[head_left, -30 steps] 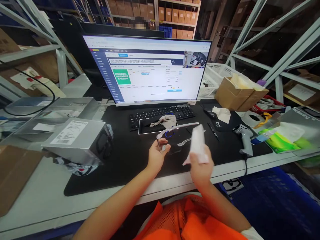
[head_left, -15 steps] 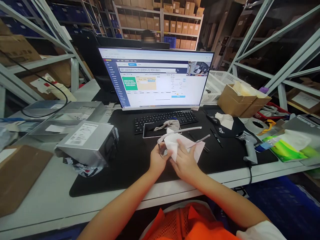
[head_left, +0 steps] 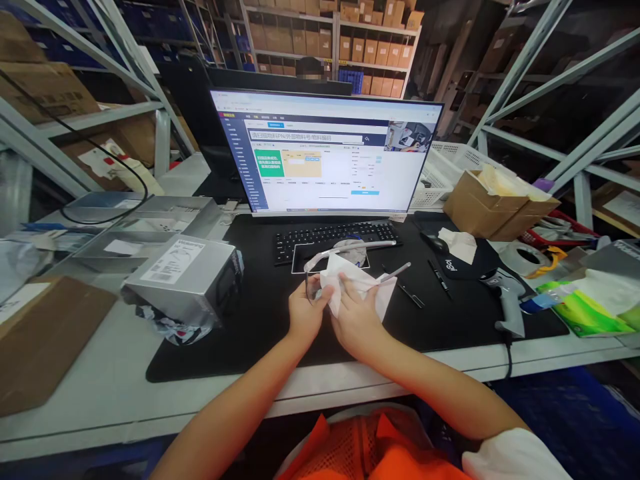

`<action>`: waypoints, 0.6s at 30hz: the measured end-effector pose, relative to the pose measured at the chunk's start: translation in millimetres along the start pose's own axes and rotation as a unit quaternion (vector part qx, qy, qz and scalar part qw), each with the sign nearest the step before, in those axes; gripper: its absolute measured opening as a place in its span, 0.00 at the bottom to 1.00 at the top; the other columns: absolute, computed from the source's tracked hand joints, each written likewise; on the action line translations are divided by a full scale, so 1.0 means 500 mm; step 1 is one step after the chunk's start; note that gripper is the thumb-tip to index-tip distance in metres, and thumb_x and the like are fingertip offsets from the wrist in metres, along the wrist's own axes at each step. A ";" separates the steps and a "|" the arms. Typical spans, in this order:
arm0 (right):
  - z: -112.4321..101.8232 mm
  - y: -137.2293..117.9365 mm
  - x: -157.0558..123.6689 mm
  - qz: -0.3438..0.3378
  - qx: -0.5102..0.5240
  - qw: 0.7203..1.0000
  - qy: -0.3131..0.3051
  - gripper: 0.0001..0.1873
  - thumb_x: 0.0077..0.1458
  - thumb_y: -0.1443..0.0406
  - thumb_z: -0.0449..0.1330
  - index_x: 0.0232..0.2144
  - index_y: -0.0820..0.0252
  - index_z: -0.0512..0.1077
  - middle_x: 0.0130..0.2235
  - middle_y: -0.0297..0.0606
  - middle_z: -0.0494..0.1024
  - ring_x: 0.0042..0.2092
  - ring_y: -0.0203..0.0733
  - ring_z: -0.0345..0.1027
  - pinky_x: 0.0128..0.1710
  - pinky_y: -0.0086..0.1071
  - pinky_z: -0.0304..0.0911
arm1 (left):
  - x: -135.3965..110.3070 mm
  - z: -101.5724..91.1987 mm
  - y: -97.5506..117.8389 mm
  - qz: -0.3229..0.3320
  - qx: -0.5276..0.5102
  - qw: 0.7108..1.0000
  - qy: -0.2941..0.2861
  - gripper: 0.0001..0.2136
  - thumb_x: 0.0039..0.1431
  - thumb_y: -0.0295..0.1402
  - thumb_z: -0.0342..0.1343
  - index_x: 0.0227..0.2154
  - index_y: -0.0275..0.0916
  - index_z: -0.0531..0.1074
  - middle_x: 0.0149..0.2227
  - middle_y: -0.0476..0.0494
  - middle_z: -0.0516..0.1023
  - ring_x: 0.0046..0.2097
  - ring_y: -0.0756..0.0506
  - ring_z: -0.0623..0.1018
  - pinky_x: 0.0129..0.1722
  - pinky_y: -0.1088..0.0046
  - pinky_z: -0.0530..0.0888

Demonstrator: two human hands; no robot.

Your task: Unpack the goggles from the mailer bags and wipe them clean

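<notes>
A pair of glasses (head_left: 361, 246) with pale temple arms is held above the black desk mat, its arms pointing away to the right. My left hand (head_left: 304, 315) is closed on the near end of the frame, where part of a lens shows by the fingers. My right hand (head_left: 359, 327) presses a white tissue (head_left: 386, 297) over the glasses, thumb and fingers close to the left hand. The tissue hides most of the lenses. Just beyond lies a black, white-edged flat item (head_left: 301, 255) with a crumpled grey cloth (head_left: 354, 255) on it.
A keyboard (head_left: 327, 235) and monitor (head_left: 327, 160) stand ahead. Right of my hands lie pens (head_left: 440, 279), a mouse (head_left: 434, 241), a barcode scanner (head_left: 510, 308) and a green tissue pack (head_left: 575, 310). Leftward sit a grey wrapped box (head_left: 200, 270) and a brown carton (head_left: 55, 333).
My hands have shifted a little left over the mat with the glasses and tissue. My right fingers have moved on the tissue, and the lens edge shows less. The view has turned slightly left.
</notes>
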State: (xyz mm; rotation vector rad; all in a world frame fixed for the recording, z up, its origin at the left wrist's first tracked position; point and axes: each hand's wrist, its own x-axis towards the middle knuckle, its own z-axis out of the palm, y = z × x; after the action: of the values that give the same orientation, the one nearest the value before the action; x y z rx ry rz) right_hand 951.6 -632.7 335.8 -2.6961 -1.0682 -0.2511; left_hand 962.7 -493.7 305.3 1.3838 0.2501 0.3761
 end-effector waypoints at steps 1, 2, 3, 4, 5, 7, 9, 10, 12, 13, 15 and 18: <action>0.001 0.004 0.003 -0.008 -0.010 1.000 0.003 0.28 0.63 0.71 0.46 0.65 0.64 0.60 0.66 0.57 0.63 0.72 0.59 0.40 0.57 0.76 0.45 | 0.002 -0.001 0.003 -0.004 -0.002 1.000 0.005 0.20 0.46 0.43 0.70 0.38 0.35 0.78 0.38 0.41 0.82 0.39 0.44 0.79 0.41 0.71 0.74; 0.001 0.008 0.005 -0.014 -0.019 1.000 0.006 0.28 0.64 0.72 0.46 0.65 0.64 0.60 0.67 0.56 0.61 0.72 0.59 0.40 0.57 0.76 0.45 | 0.004 0.000 0.008 -0.008 -0.006 1.000 0.009 0.20 0.46 0.43 0.70 0.38 0.35 0.78 0.37 0.42 0.81 0.39 0.45 0.79 0.40 0.71 0.73; 0.001 0.014 0.006 -0.017 -0.026 0.999 0.009 0.28 0.64 0.72 0.45 0.65 0.64 0.60 0.68 0.54 0.59 0.72 0.59 0.40 0.58 0.75 0.45 | 0.006 0.001 0.014 -0.012 -0.012 1.000 0.010 0.19 0.46 0.43 0.70 0.37 0.35 0.78 0.37 0.42 0.81 0.38 0.45 0.79 0.39 0.72 0.73; 0.001 0.019 0.007 -0.019 -0.032 0.999 0.013 0.28 0.64 0.73 0.45 0.65 0.64 0.60 0.68 0.53 0.58 0.72 0.58 0.41 0.58 0.75 0.45 | 0.007 0.002 0.020 -0.013 -0.017 1.000 0.009 0.18 0.47 0.43 0.70 0.36 0.35 0.78 0.36 0.43 0.81 0.38 0.46 0.78 0.38 0.73 0.73; 0.000 0.024 0.006 -0.021 -0.037 0.999 0.015 0.28 0.63 0.73 0.45 0.65 0.64 0.60 0.68 0.53 0.58 0.72 0.59 0.42 0.58 0.75 0.45 | 0.008 0.003 0.026 -0.013 -0.021 1.000 0.005 0.17 0.47 0.43 0.69 0.36 0.36 0.78 0.36 0.43 0.81 0.37 0.46 0.78 0.38 0.73 0.73; -0.002 0.032 0.004 -0.029 -0.044 0.998 0.018 0.28 0.63 0.74 0.44 0.64 0.66 0.61 0.67 0.54 0.60 0.71 0.60 0.44 0.58 0.75 0.44 | 0.009 0.006 0.034 -0.012 -0.024 1.000 0.004 0.16 0.48 0.42 0.69 0.34 0.36 0.79 0.34 0.45 0.80 0.35 0.48 0.77 0.37 0.75 0.72; -0.008 0.038 -0.001 -0.041 -0.052 0.998 0.020 0.28 0.62 0.75 0.44 0.63 0.69 0.63 0.66 0.54 0.62 0.71 0.61 0.45 0.58 0.77 0.44 | 0.010 0.006 0.036 -0.014 -0.017 1.000 0.001 0.16 0.47 0.42 0.69 0.34 0.36 0.79 0.33 0.46 0.79 0.33 0.49 0.75 0.35 0.75 0.71; -0.011 0.041 -0.003 -0.048 -0.057 0.997 0.021 0.28 0.62 0.76 0.44 0.62 0.69 0.64 0.66 0.54 0.62 0.70 0.62 0.45 0.58 0.77 0.44 | 0.011 0.005 0.036 -0.017 -0.014 1.000 0.004 0.16 0.47 0.42 0.70 0.34 0.36 0.79 0.32 0.46 0.79 0.32 0.50 0.75 0.34 0.75 0.71; -0.018 0.046 -0.008 -0.060 -0.065 0.996 0.023 0.28 0.61 0.77 0.43 0.61 0.69 0.65 0.67 0.53 0.61 0.70 0.62 0.46 0.57 0.78 0.44 | 0.012 0.003 0.033 -0.024 -0.009 1.000 0.006 0.17 0.46 0.43 0.70 0.35 0.36 0.79 0.32 0.46 0.79 0.31 0.50 0.74 0.34 0.74 0.70; -0.021 0.050 -0.011 -0.067 -0.068 0.995 0.023 0.29 0.61 0.77 0.43 0.61 0.68 0.65 0.67 0.52 0.61 0.70 0.62 0.46 0.57 0.78 0.45 | 0.014 0.002 0.031 -0.027 -0.008 1.000 0.005 0.17 0.46 0.43 0.70 0.35 0.36 0.79 0.32 0.45 0.79 0.31 0.50 0.75 0.34 0.74 0.70; -0.025 0.058 -0.016 -0.080 -0.074 0.994 0.021 0.29 0.60 0.78 0.42 0.61 0.67 0.66 0.67 0.52 0.61 0.70 0.61 0.47 0.57 0.78 0.46 | 0.017 -0.001 0.028 -0.034 -0.007 0.999 0.008 0.18 0.46 0.44 0.70 0.35 0.35 0.79 0.32 0.44 0.80 0.31 0.49 0.76 0.35 0.73 0.71; -0.028 0.074 -0.023 -0.094 -0.083 0.992 0.029 0.28 0.60 0.78 0.43 0.60 0.69 0.66 0.66 0.53 0.63 0.69 0.61 0.50 0.58 0.77 0.45 | 0.022 -0.002 0.023 -0.041 -0.005 0.999 0.018 0.19 0.45 0.44 0.71 0.35 0.35 0.79 0.32 0.43 0.81 0.33 0.48 0.77 0.36 0.72 0.71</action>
State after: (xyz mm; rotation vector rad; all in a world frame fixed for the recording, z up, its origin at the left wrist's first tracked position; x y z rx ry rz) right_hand 967.7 -670.1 341.1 -2.7110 -1.3415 -0.4668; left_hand 970.9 -486.8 316.9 1.3526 0.3324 0.3338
